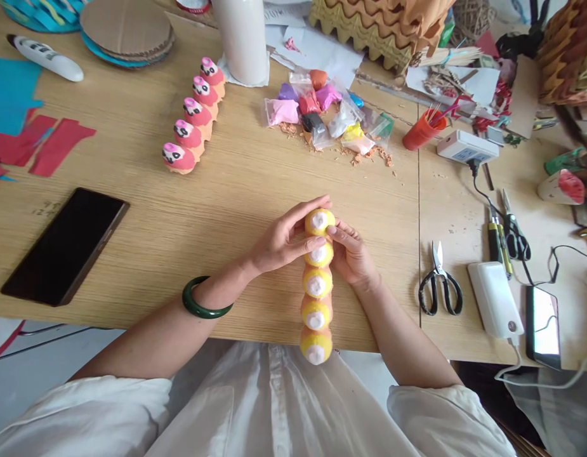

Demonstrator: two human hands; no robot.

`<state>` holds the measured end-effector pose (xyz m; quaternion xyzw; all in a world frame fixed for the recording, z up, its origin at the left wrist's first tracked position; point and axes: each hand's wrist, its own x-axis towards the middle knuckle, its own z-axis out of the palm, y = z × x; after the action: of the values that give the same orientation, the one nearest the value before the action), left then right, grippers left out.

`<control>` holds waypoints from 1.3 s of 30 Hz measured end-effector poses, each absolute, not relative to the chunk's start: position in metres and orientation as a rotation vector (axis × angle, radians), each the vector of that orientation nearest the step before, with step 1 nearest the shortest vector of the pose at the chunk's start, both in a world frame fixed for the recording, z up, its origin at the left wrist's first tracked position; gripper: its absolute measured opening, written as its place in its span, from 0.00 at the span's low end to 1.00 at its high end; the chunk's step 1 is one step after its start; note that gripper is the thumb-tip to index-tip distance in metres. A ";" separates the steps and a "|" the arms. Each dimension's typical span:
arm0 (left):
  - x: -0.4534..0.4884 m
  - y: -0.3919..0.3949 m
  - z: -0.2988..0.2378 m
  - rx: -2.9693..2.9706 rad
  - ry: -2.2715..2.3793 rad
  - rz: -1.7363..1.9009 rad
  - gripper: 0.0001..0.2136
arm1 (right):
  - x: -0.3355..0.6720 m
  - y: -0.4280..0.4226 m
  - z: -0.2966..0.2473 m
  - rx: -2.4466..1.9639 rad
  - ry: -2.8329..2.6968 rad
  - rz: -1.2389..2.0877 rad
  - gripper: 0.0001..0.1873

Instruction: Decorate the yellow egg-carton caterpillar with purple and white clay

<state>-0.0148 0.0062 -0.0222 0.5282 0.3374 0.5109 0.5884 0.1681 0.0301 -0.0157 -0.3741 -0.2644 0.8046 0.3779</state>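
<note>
A strip of egg carton cups [316, 284] runs toward my body, its domes coated yellow with a white patch on each. Its near end reaches past the table's front edge. My left hand [293, 235] grips the far end from the left, thumb across the second dome and fingers behind the first. From the right, my right hand [351, 251] holds the same end, its thumb on the first dome. Farther back at the left stands a second carton strip [195, 117], with red and white domes, black marks and pink rings on top.
Small bags of coloured clay [322, 108] lie at the back centre among orange crumbs. Black-handled scissors [440, 279], a white power bank [495, 299] and a phone [544, 325] are at the right. A large dark phone [65, 247] lies left. Stacked egg trays [379, 32] stand behind.
</note>
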 end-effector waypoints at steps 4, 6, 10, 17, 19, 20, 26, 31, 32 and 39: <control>-0.021 0.009 -0.021 1.187 0.763 1.172 0.25 | 0.169 0.034 -0.021 -0.970 -0.650 2.091 0.17; -0.022 0.010 -0.021 1.167 0.761 1.170 0.24 | 0.170 0.034 -0.023 -0.967 -0.638 2.107 0.16; -0.020 0.011 -0.023 1.225 0.802 1.216 0.24 | 0.171 0.034 -0.023 -0.969 -0.646 2.120 0.16; -0.014 0.011 -0.018 1.325 0.905 1.316 0.19 | 0.170 0.035 -0.021 -0.893 -0.735 2.119 0.15; -0.013 0.011 -0.015 1.295 0.897 1.317 0.19 | 0.169 0.036 -0.020 -0.858 -0.746 2.119 0.16; -0.012 0.010 -0.014 1.267 0.884 1.322 0.18 | 0.169 0.036 -0.020 -0.847 -0.752 2.118 0.16; -0.007 0.011 -0.022 0.856 0.797 1.261 0.15 | 0.169 0.035 -0.019 -0.886 -0.805 2.098 0.17; -0.006 0.011 -0.023 0.781 0.787 1.250 0.18 | 0.167 0.034 -0.021 -0.876 -0.823 2.104 0.18; -0.006 0.011 -0.023 0.813 0.811 1.271 0.18 | 0.167 0.033 -0.021 -0.875 -0.822 2.100 0.18; -0.006 0.012 -0.025 0.909 0.882 1.289 0.22 | 0.164 0.034 -0.017 -0.975 -0.785 2.037 0.18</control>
<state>-0.0058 0.0120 -0.0252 0.3950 0.3833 0.5602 0.6191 0.1641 0.0336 -0.0171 -0.3793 -0.3054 0.7927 0.3668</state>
